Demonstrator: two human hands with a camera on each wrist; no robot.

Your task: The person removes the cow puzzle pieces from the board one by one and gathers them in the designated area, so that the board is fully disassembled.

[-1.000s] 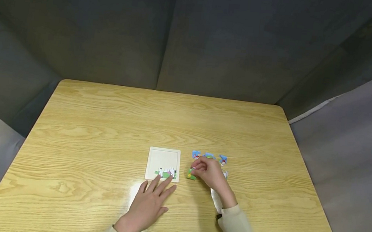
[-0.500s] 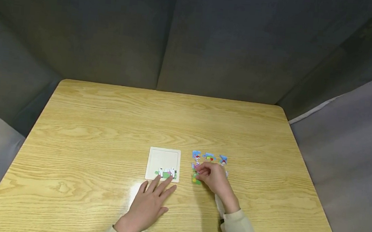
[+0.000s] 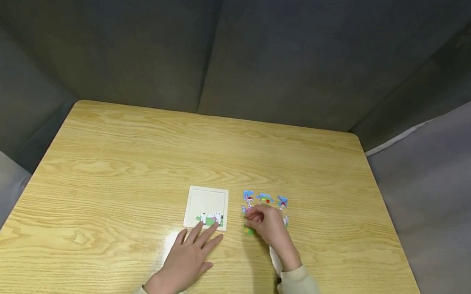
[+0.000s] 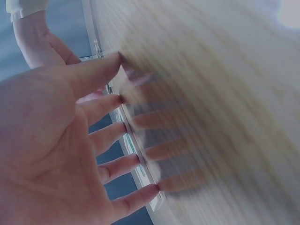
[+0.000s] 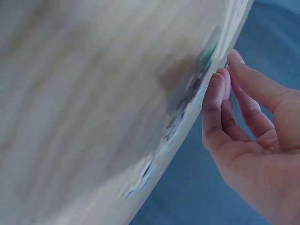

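My left hand (image 3: 188, 257) lies flat with its fingers spread. Its fingertips touch the near edge of a square white puzzle tray (image 3: 206, 200) and a white-and-green puzzle piece (image 3: 210, 219) in its lower right part. To the right of the tray, my right hand (image 3: 269, 223) bends thumb and fingers together over a green-and-yellow puzzle piece (image 3: 248, 231) and seems to pinch it; the fingers partly hide it. In the right wrist view the fingertips (image 5: 234, 57) come close together just above the tabletop.
Several more puzzle pieces lie round the right hand, among them blue pieces (image 3: 248, 194), (image 3: 283, 201) and a blue piece with red and yellow (image 3: 264, 198). A pale wooden table (image 3: 132, 156) carries everything. Dark curtains (image 3: 245, 48) hang behind it.
The right hand has moved slightly right and toward me with the green-and-yellow puzzle piece, uncovering pieces behind it. The left hand, tray and its piece stay in place.
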